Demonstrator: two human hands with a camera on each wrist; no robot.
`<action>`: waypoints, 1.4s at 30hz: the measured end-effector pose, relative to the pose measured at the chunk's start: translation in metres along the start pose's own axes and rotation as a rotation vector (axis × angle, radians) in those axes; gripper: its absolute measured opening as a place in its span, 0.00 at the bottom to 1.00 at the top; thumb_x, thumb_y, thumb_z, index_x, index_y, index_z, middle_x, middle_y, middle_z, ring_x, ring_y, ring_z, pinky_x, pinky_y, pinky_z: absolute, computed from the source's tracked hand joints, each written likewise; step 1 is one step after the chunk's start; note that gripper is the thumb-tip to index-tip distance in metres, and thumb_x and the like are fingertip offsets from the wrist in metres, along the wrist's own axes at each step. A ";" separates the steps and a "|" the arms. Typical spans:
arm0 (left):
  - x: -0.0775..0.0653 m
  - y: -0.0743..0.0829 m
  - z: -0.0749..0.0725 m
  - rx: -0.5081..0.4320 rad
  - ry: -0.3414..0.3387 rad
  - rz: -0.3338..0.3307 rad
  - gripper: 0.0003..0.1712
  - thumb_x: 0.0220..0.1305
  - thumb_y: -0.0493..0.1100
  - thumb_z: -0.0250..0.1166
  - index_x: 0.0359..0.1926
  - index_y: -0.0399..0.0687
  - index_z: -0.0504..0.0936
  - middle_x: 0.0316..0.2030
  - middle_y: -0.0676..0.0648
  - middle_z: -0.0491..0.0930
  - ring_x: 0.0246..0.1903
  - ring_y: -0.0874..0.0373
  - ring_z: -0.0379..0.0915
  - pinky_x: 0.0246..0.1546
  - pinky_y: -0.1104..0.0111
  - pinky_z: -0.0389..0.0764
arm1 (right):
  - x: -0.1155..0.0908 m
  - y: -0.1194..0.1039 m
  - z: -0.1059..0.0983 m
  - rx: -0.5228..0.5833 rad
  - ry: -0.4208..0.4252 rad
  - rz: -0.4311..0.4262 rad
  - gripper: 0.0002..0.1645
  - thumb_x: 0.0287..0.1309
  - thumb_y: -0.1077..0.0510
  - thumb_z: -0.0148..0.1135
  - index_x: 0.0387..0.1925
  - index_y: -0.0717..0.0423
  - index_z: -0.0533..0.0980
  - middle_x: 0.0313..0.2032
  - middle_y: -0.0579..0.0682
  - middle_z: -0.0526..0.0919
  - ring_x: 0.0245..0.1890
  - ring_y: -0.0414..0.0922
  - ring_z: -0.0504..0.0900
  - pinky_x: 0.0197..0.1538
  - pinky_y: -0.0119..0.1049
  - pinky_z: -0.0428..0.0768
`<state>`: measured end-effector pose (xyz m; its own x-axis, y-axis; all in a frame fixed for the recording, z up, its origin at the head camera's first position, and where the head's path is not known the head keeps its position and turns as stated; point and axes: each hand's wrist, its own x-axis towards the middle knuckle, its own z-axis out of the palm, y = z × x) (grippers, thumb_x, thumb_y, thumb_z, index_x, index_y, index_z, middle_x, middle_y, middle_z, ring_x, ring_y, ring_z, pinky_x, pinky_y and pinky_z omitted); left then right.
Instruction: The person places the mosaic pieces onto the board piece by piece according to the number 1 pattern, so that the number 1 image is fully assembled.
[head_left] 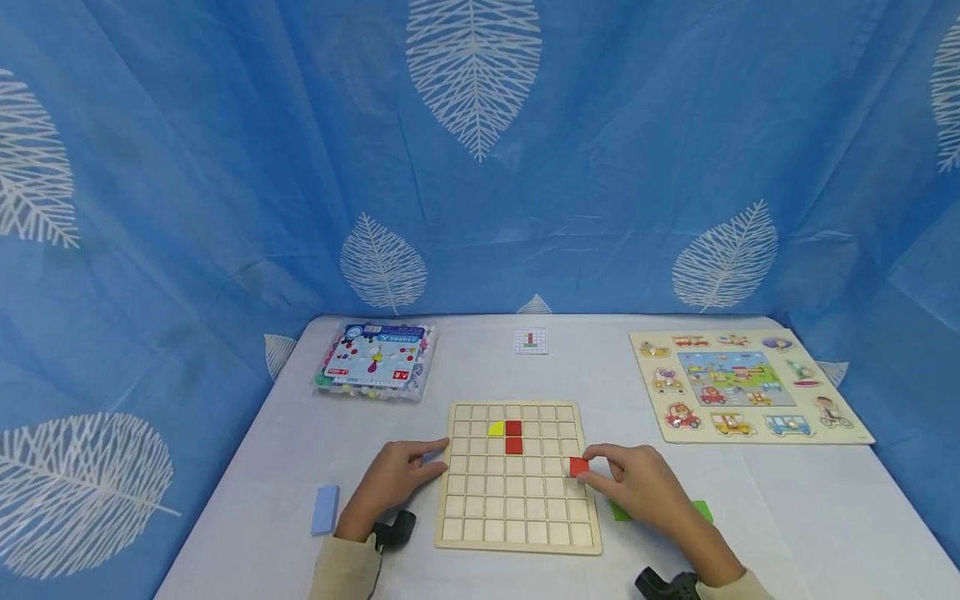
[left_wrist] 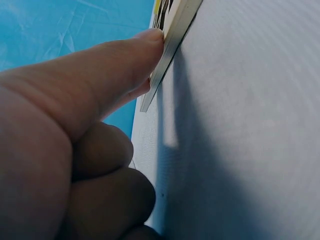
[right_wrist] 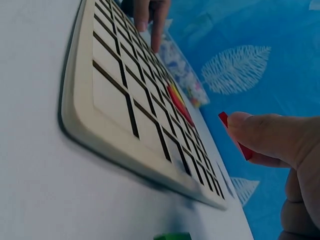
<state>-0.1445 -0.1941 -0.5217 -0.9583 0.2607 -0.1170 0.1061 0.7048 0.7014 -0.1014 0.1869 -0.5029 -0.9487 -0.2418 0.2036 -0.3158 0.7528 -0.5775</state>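
A wooden grid board lies on the white table. Two red square tiles sit one above the other in its upper cells, with a yellow piece beside the top one. My left hand touches the board's left edge with thumb and index finger, which are spread apart; in the left wrist view its other fingers are curled. Between thumb and index finger, my right hand pinches another red square tile over the board's right edge. The right wrist view shows this tile tilted, raised above the board.
Green pieces lie partly hidden under the right hand and forearm. A blue block is left of the left hand. Behind are a clear boxed set, a small pattern card and a vehicle peg puzzle.
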 end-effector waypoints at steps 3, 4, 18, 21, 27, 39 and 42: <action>0.000 0.000 0.000 0.002 0.002 -0.002 0.24 0.65 0.52 0.72 0.61 0.56 0.85 0.15 0.56 0.62 0.17 0.63 0.55 0.20 0.71 0.59 | 0.006 -0.005 0.006 -0.006 -0.003 -0.018 0.14 0.52 0.43 0.78 0.38 0.41 0.86 0.12 0.31 0.57 0.14 0.29 0.53 0.21 0.28 0.56; 0.000 0.000 0.000 0.003 0.001 -0.003 0.24 0.65 0.52 0.72 0.61 0.56 0.85 0.15 0.56 0.62 0.17 0.63 0.55 0.20 0.71 0.59 | 0.008 -0.007 0.008 -0.008 -0.005 -0.019 0.14 0.52 0.43 0.78 0.38 0.41 0.86 0.12 0.31 0.57 0.14 0.29 0.53 0.21 0.29 0.56; 0.001 0.000 0.000 0.013 -0.005 -0.017 0.25 0.65 0.54 0.71 0.62 0.58 0.84 0.15 0.56 0.62 0.18 0.63 0.55 0.21 0.70 0.61 | 0.029 -0.032 0.035 0.036 -0.009 -0.036 0.16 0.53 0.43 0.78 0.40 0.44 0.87 0.11 0.32 0.59 0.14 0.30 0.55 0.22 0.29 0.58; 0.000 0.000 0.000 0.015 -0.002 -0.015 0.25 0.65 0.54 0.71 0.62 0.58 0.84 0.15 0.57 0.62 0.18 0.63 0.55 0.21 0.70 0.61 | 0.031 -0.035 0.041 0.047 -0.022 -0.027 0.15 0.53 0.42 0.78 0.40 0.42 0.86 0.11 0.32 0.60 0.14 0.30 0.56 0.22 0.29 0.58; -0.001 0.000 0.000 0.007 0.001 -0.015 0.25 0.65 0.54 0.71 0.62 0.59 0.84 0.15 0.57 0.62 0.18 0.63 0.55 0.21 0.70 0.61 | 0.035 -0.040 0.052 0.060 -0.039 -0.010 0.16 0.52 0.42 0.78 0.40 0.41 0.87 0.11 0.33 0.62 0.15 0.31 0.59 0.22 0.30 0.60; 0.000 0.002 -0.001 0.015 -0.005 -0.030 0.25 0.65 0.54 0.71 0.62 0.59 0.84 0.15 0.57 0.61 0.18 0.63 0.54 0.23 0.70 0.63 | 0.035 -0.039 0.071 0.063 -0.015 -0.008 0.14 0.54 0.44 0.77 0.41 0.43 0.87 0.11 0.31 0.64 0.15 0.30 0.61 0.23 0.30 0.62; 0.000 0.002 -0.001 0.016 -0.008 -0.032 0.25 0.65 0.54 0.71 0.62 0.59 0.84 0.15 0.57 0.61 0.18 0.63 0.54 0.23 0.70 0.62 | 0.035 -0.040 0.073 0.045 -0.013 -0.008 0.14 0.54 0.45 0.77 0.41 0.44 0.88 0.11 0.31 0.64 0.15 0.31 0.61 0.23 0.30 0.61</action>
<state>-0.1444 -0.1937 -0.5196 -0.9592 0.2430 -0.1448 0.0796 0.7233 0.6860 -0.1224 0.1033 -0.5304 -0.9462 -0.2555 0.1984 -0.3232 0.7227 -0.6109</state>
